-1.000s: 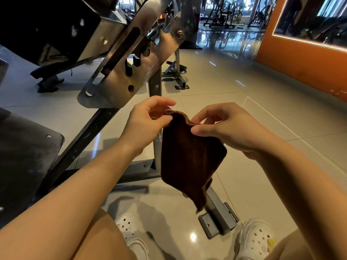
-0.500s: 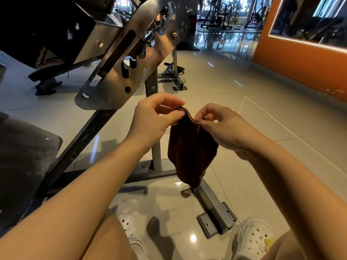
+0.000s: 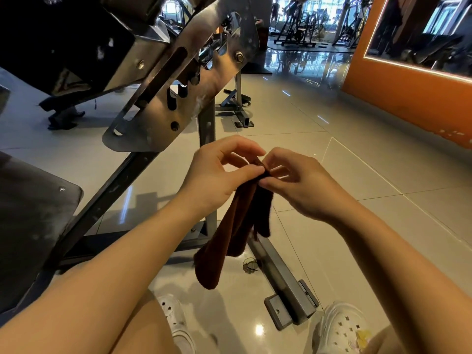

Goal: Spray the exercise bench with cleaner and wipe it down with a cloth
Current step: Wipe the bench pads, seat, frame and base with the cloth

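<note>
Now left hand point(image 3: 217, 175) and right hand point(image 3: 298, 185) both pinch top of brown cloth point(image 3: 229, 233), bunched, hanging long axis downward, lower end slanting left, beside bench frame point(image 3: 163, 98), above floor.

Commercial gym. Steel adjustable bench frame point(image 3: 163, 103) with notched bracket and black pad point(image 3: 58, 37) up close, more exercise machines point(image 3: 296, 29) in back, glossy tiled floor point(image 3: 357, 180), orange wall point(image 3: 408, 93) with lit mirror point(image 3: 421, 31).
</note>
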`<state>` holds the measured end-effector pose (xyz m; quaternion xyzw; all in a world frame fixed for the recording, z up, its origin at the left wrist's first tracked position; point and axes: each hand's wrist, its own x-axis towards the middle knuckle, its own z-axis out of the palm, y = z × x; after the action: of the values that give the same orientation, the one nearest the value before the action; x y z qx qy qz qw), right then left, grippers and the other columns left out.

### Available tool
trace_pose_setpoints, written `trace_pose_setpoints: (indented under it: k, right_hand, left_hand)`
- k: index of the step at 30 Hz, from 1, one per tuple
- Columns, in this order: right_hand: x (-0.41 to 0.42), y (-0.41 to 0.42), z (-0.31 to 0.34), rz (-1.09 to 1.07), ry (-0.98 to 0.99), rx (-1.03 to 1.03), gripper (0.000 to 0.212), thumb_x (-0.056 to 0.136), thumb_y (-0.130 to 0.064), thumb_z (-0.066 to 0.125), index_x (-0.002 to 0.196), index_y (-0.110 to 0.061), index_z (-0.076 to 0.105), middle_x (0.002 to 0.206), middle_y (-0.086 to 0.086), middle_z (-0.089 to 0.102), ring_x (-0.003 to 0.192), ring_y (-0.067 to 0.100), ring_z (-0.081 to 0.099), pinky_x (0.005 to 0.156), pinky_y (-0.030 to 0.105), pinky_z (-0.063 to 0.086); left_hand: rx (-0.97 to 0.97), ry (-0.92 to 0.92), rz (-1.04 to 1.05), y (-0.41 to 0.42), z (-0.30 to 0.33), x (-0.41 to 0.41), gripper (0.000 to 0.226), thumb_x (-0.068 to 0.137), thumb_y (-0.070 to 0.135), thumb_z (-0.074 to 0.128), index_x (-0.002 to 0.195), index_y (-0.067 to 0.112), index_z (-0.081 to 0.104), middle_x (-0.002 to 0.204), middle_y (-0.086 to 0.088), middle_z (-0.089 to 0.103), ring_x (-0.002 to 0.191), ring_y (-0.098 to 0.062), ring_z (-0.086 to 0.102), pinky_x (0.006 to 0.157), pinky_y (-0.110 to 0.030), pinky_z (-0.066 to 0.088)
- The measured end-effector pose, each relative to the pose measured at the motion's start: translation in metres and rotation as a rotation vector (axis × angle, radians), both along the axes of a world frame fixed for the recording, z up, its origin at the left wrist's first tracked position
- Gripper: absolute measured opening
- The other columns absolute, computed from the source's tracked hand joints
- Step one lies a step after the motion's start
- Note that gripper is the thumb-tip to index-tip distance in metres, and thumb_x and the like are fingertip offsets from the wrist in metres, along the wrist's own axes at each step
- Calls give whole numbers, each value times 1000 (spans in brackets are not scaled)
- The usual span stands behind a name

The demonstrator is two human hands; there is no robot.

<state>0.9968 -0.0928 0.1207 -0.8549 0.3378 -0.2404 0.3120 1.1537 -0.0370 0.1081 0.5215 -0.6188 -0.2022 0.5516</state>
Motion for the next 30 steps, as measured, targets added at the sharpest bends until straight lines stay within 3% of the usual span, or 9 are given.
trace_pose_setpoints:
  k: [3, 5, 9, 13, 17, 22, 24, 28, 30]
  right_hand:
    - [1, 0, 0, 76, -162, 190, 16, 99, -15, 50, 93, -29, 54, 101, 2, 67, 98, 20, 65, 88, 36, 55]
    - [3, 2, 2, 100, -254, 243, 20, 100, -13, 45, 93, -27, 56, 95, 2, 67, 92, 16, 66, 76, 24, 55]
    - [3, 3, 3, 63, -243, 16, 21, 100, -18, 47, 92, -34, 58, 91, -15, 62, 89, -1, 59, 76, 11, 48]
    - [0, 5, 9, -21, -243, -156, 22, 99, -22, 50, 88, -41, 52, 89, -23, 57, 87, -12, 53, 71, 1, 40]
    - [-6, 6, 17, -74, -376, -178, 21, 100, -18, 51, 92, -37, 53, 92, -16, 58, 90, 1, 56, 70, 11, 46]
    - [-22, 0, 31, -185, -704, 139, 20, 101, -7, 46, 91, -21, 56, 80, -5, 60, 69, 3, 58, 59, 16, 46]
    - [-32, -7, 33, -277, -775, 263, 20, 101, -6, 46, 90, -17, 57, 75, -2, 59, 59, 3, 58, 54, 17, 47]
    - [-51, -22, 24, -460, -729, 407, 25, 98, 2, 45, 95, -18, 58, 80, 5, 60, 51, 5, 59, 50, 18, 47]
    - [-58, -29, 17, -507, -601, 421, 30, 96, 5, 43, 99, -20, 60, 81, 6, 61, 53, 9, 59, 51, 21, 48]
  left_hand:
    - [-33, 85, 11, 3, 0, 3, 29, 80, 10, 74, 94, 31, 62, 88, 12, 65, 84, -4, 65, 76, -18, 54]
    - [49, 205, -61, 5, -7, 1, 32, 75, 17, 79, 99, 28, 59, 94, 2, 62, 80, -11, 65, 67, -22, 55]
    - [208, 289, -131, 6, -34, -15, 44, 65, 46, 77, 102, 35, 56, 104, 1, 62, 96, -18, 65, 79, -34, 57]
    - [187, 248, -53, 5, -50, -28, 45, 71, 36, 72, 110, 32, 50, 103, 8, 60, 94, -3, 60, 85, -28, 53]
    - [223, 179, -73, 4, -53, -36, 32, 84, 21, 73, 106, 35, 54, 105, 11, 64, 101, -6, 61, 87, -30, 53]
    - [359, 144, -24, -1, -60, -26, 4, 90, 22, 66, 93, 24, 67, 92, 0, 70, 92, -18, 66, 82, -33, 55]
    - [461, 167, -50, -2, -66, -15, 7, 91, 24, 65, 88, 18, 69, 88, -6, 71, 87, -21, 68, 78, -32, 56]
    - [692, 146, -188, 3, -70, -2, 19, 93, 29, 61, 93, 11, 68, 87, -7, 70, 84, -17, 67, 78, -28, 54]
    - [681, 165, -166, 5, -64, 1, 25, 93, 31, 60, 85, 8, 66, 77, -2, 64, 72, -12, 60, 66, -20, 48]
